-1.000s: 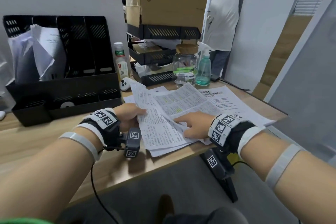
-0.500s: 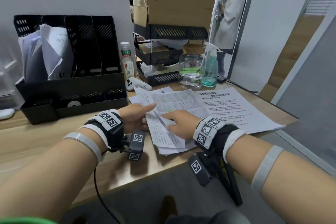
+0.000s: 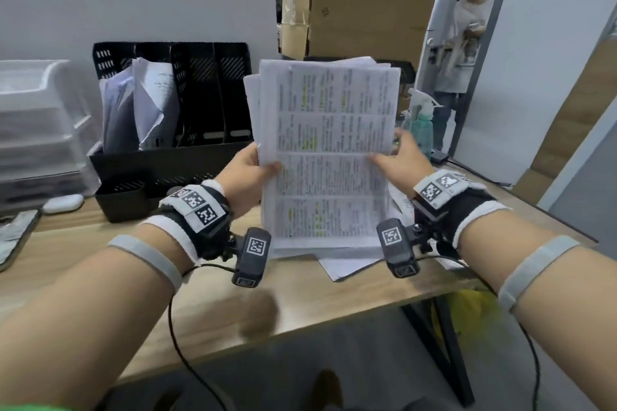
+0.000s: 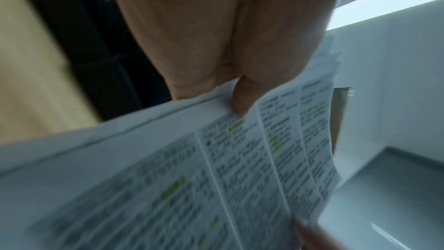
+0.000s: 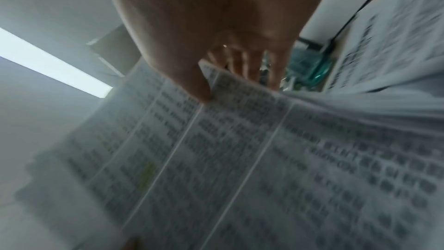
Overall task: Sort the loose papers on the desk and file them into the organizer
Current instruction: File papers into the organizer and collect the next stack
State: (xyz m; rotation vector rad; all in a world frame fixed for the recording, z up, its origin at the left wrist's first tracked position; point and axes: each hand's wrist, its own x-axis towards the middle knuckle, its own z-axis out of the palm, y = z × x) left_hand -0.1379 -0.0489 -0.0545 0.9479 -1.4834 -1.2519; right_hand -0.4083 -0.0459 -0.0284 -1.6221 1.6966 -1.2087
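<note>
Both hands hold a stack of printed papers upright above the desk.

The left hand (image 3: pixel 245 173) pinches the stack of papers (image 3: pixel 329 150) at its left edge, thumb on the front; the right hand (image 3: pixel 402 162) grips its right edge the same way. The stack's bottom edge meets loose sheets (image 3: pixel 350 262) near the desk's (image 3: pixel 100 253) front edge. The black file organizer (image 3: pixel 173 157) stands at the desk's back edge, crumpled papers in its left slots.

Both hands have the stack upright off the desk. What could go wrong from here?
1. The stack of papers is uneven, with back sheets sticking out left and top; the left hand and right hand grip only its side edges, so sheets may slip.
2. The organizer slots already holding crumpled papers could jam; the other slots look free.
</note>
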